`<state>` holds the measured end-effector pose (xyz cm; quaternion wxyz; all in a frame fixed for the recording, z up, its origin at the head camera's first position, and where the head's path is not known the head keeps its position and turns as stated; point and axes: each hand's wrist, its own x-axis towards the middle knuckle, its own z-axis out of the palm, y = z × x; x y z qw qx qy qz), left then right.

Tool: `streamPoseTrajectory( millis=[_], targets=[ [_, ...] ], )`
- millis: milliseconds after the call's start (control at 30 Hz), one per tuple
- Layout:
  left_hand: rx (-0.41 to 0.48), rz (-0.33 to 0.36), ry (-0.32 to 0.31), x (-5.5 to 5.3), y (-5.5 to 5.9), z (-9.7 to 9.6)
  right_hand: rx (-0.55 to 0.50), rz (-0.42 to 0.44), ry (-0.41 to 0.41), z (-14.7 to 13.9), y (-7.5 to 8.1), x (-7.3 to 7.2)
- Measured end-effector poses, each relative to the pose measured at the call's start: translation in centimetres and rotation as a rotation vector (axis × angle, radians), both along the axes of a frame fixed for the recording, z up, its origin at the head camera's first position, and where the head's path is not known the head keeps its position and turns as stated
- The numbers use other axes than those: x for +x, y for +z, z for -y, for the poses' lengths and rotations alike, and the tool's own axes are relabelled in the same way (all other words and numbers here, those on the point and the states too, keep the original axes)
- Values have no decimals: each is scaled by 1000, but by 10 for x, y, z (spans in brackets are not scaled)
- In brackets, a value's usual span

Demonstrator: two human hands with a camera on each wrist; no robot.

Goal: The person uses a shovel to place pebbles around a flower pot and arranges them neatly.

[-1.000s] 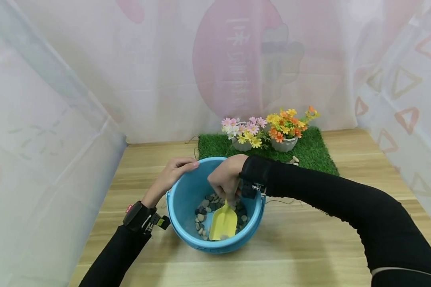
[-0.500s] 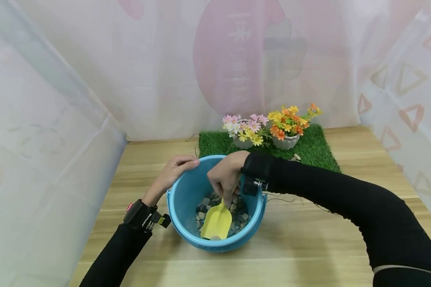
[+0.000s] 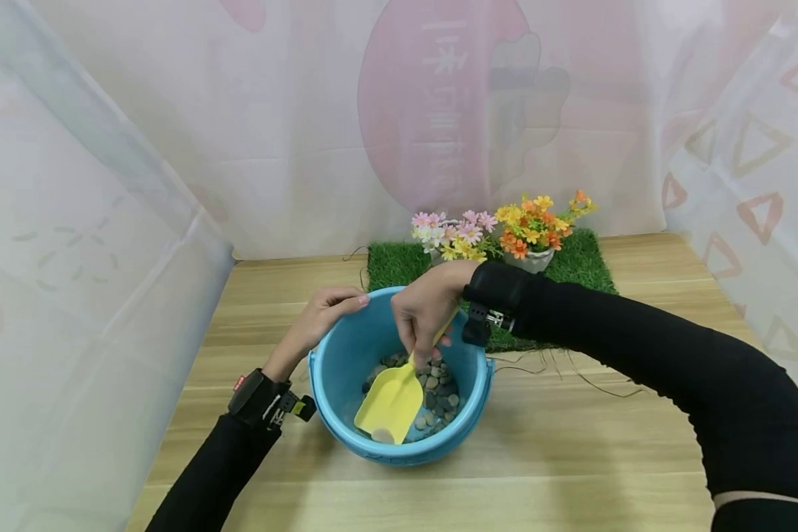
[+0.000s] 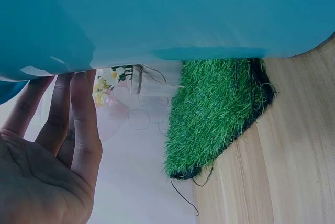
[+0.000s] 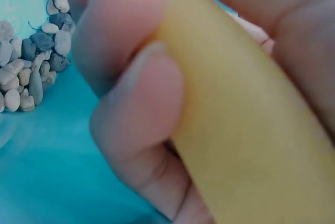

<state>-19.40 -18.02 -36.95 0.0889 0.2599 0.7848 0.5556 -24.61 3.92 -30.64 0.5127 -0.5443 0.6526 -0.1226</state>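
Observation:
A blue bucket point(image 3: 335, 432) stands on the table with grey, black and pale pebbles point(image 3: 442, 399) on its floor. My right hand point(image 3: 428, 307) reaches down inside it, fingers curled round the handle of a yellow toy shovel point(image 3: 392, 403). The blade slopes down toward the near left wall, and one pale stone point(image 3: 382, 436) lies at its tip. Close up in the right wrist view, fingers wrap the thick yellow handle point(image 5: 235, 119). At the bucket's far left rim, my left hand point(image 3: 322, 314) holds on, its fingers point(image 4: 84, 114) against the outer wall in the left wrist view.
Behind the bucket lies a green turf mat point(image 3: 399, 266) bearing two flower pots, one with pink, white and yellow flowers point(image 3: 455, 233), the other with orange and yellow ones point(image 3: 539, 225). Loose dark threads point(image 3: 598, 388) trail on the wooden table point(image 3: 539, 458). Printed cloth walls point(image 3: 292, 148) enclose the table.
The shovel blade has swung left across the bucket floor, uncovering pebbles on the right. My right hand has risen slightly and shifted right. The left hand stays in place.

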Motion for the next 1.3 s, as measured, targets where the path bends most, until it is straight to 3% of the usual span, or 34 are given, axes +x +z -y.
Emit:
streamPoseTrajectory(
  millis=[467,867,1300],
  targets=[
    [-5,-28,-1,-1,0,0,-25,110,-30,-4,0,-8],
    [-3,-39,-5,-1,-1,-1,-37,100,-36,-5,-4,-6],
    [14,-7,8,0,-2,-1,-86,193,-33,-17,-2,-9]
  ],
)
